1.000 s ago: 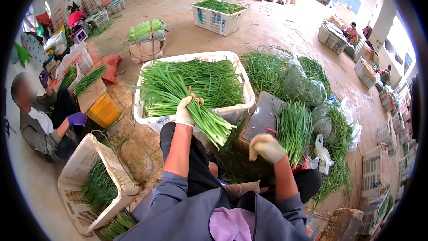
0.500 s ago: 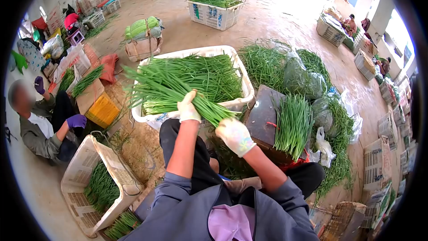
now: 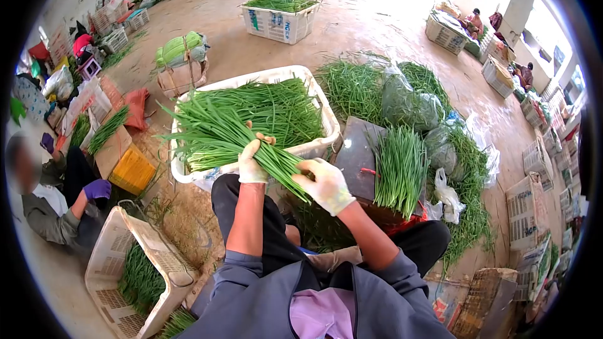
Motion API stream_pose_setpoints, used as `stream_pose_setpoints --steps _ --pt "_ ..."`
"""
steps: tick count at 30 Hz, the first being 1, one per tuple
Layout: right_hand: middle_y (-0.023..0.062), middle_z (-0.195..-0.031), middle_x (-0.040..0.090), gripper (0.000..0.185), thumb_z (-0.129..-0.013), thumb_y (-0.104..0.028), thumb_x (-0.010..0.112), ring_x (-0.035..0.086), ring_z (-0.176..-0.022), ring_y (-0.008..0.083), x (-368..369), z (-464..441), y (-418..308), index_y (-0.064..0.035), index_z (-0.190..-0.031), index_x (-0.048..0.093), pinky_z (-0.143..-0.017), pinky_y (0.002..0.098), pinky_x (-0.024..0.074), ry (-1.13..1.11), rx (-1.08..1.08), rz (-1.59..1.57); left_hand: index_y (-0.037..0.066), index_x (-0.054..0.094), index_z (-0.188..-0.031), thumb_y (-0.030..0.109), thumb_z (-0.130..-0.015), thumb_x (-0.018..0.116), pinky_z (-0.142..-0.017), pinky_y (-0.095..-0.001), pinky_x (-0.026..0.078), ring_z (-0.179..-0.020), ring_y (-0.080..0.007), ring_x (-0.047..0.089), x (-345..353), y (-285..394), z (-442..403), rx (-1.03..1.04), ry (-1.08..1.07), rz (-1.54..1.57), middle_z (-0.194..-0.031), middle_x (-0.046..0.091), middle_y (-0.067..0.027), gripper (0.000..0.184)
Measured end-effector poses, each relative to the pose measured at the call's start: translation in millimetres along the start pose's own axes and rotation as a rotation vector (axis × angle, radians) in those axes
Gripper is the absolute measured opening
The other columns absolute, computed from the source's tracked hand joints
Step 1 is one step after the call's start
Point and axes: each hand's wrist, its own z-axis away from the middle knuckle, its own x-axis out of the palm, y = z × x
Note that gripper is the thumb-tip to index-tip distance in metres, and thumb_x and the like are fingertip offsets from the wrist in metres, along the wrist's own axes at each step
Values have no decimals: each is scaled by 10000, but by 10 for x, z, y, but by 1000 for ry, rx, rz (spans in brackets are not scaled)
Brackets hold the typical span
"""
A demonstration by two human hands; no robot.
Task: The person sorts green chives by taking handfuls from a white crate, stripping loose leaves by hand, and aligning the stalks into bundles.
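Note:
In a pale work glove with bare fingertips, my left hand [image 3: 252,162] is wrapped round the middle of a loose bunch of green chives [image 3: 227,127]. The leafy ends fan out to the upper left over a white plastic crate [image 3: 333,113] full of more chives. My right hand [image 3: 325,185], in a similar glove, is closed at the lower stems, thumb and fingers against them. Just right of it stands a dark board [image 3: 359,158] with a red tie [image 3: 370,171]. A neat bundle of chives [image 3: 402,169] lies on the board's right side.
Loose chives [image 3: 352,91] and plastic bags [image 3: 408,100] are heaped to the right. A tipped crate [image 3: 113,245] lies at lower left. A co-worker in purple gloves [image 3: 97,189] sits at left near a yellow box [image 3: 133,171]. Another full crate [image 3: 279,24] stands ahead.
The view has turned slightly, shifting the scene leftward. My right hand has loosened from a fist around the stem ends to fingers at the side of the stems, whose ends now show below.

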Motion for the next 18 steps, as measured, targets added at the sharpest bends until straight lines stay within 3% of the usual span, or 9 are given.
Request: stream_pose_setpoints --steps 2,5,6,9,11,14,16,17,18 --pt "129 -959 680 271 -809 -222 755 674 -865 288 111 -105 -62 -39 -1000 697 -777 365 533 -8 66 31 99 377 -1425 11 -783 726 -903 -429 507 -857 -231 625 76 -98 51 -35 -41 13 -920 647 -60 736" --pt "156 -927 677 241 -818 -232 729 653 -860 324 247 -278 59 -79 -1003 704 -774 396 525 135 -89 4 89 373 -1429 -8 -780 721 -873 -441 529 -820 -258 639 161 -171 145 -59 -88 -58 -918 656 -74 743" --pt "146 -908 694 186 -851 -184 703 669 -853 296 189 -254 104 -37 -965 699 -777 380 529 80 -41 -131 88 381 -1428 7 -805 694 -852 -442 537 -825 -255 642 146 -162 168 -61 -74 -105 -921 653 -80 703" --pt "127 -876 686 190 -934 -97 607 668 -829 230 -100 -66 129 51 -1052 614 -773 348 524 -80 385 -1093 108 414 -1423 27 -836 643 -813 -427 551 -801 -220 636 -12 -105 131 -21 65 -110 -916 636 -59 635" --pt "163 -852 676 166 -923 -48 529 666 -806 251 -284 222 330 50 -1054 556 -748 369 526 -152 268 -1371 131 444 -1412 16 -837 625 -821 -424 541 -778 -193 625 -116 0 43 5 166 -27 -911 624 -37 613" --pt "163 -862 690 133 -874 -67 608 671 -813 222 -717 528 459 35 -949 652 -746 330 531 -636 333 -1259 102 481 -1376 53 -862 596 -892 -401 493 -766 -166 602 -384 133 -140 74 238 39 -914 622 -18 529" --pt "153 -936 715 203 -848 -112 677 682 -862 194 -829 523 311 34 -988 697 -791 295 533 -863 355 -632 111 525 -1307 30 -857 599 -892 -418 503 -780 -180 620 -417 186 -205 83 234 119 -915 638 -23 463" --pt "124 -994 724 316 -836 -151 710 682 -904 167 -762 536 395 27 -1096 690 -843 272 524 -896 388 -520 109 528 -1301 28 -857 601 -891 -416 504 -784 -183 625 -442 192 -229 81 209 143 -914 645 -21 457" --pt "124 -994 724 316 -836 -151 710 682 -904 167 -687 533 434 27 -1096 690 -843 272 524 -885 392 -520 106 531 -1296 26 -858 602 -890 -413 504 -789 -185 629 -412 176 -250 77 181 167 -912 652 -19 451"
